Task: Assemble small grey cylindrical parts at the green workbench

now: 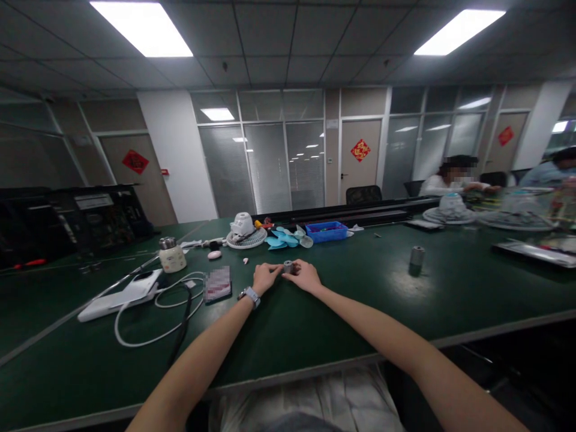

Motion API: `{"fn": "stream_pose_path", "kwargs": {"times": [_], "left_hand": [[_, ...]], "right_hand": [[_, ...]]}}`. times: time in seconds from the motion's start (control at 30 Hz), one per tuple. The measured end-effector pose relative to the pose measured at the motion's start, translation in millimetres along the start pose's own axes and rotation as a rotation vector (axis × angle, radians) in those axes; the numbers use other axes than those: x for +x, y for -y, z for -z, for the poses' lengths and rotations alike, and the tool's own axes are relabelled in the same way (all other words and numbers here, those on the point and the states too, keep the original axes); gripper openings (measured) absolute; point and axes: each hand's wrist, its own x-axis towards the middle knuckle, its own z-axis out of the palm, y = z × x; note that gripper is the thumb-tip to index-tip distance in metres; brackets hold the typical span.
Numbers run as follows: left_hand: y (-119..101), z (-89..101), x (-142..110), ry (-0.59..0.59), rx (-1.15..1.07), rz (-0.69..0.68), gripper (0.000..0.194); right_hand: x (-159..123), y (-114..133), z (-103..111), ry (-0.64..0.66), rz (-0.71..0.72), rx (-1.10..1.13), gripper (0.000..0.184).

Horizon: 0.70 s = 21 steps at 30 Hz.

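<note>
A small grey metal cylinder [288, 264] with what looks like a hole in its top stands upright on the green table between my hands. My right hand [306, 278] curls round its right side, thumb in front. From the left, my left hand [266, 276] meets it with fingers drawn together at the tips; the exact contact is too small to make out. A watch [250, 295] is on my left wrist. Farther right, a similar grey cylinder [417, 256] stands alone.
Beyond my hands are a white fan part [243, 227], blue fan blades [282, 238] and a blue bin [326, 231]. On the left lie a white cable [135, 345], a phone [143, 285] and a cream bottle [172, 257]. Two people sit at the far right.
</note>
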Motion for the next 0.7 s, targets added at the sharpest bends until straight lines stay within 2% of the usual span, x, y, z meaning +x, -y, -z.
{"fn": "stream_pose_path", "kwargs": {"times": [0.1, 0.17, 0.37, 0.47, 0.53, 0.6, 0.67, 0.7], "left_hand": [[4, -3.8, -1, 0.045, 0.051, 0.014, 0.031], [5, -5.8, 0, 0.052, 0.095, 0.007, 0.033], [13, -10.2, 6, -0.051, 0.11, 0.027, 0.055], [17, -10.1, 9, -0.122, 0.071, 0.071, 0.052], [17, -9.3, 9, -0.162, 0.041, 0.1, 0.049], [17, -8.4, 8, -0.188, 0.007, 0.119, 0.046], [16, -8.0, 7, -0.203, -0.031, 0.136, 0.042], [16, -8.1, 7, -0.21, -0.051, 0.148, 0.041]], "right_hand": [[3, -2, 4, -0.023, -0.027, 0.001, 0.041], [9, -8, 17, -0.055, -0.057, -0.023, 0.041], [29, -56, 99, -0.312, -0.241, -0.367, 0.038], [30, -84, 130, -0.325, -0.383, -0.501, 0.038], [28, -96, 139, -0.278, -0.455, -0.516, 0.038], [26, -97, 140, -0.266, -0.507, -0.509, 0.043], [24, -86, 133, -0.365, -0.486, -0.54, 0.056], [22, -76, 126, -0.435, -0.425, -0.568, 0.063]]}}
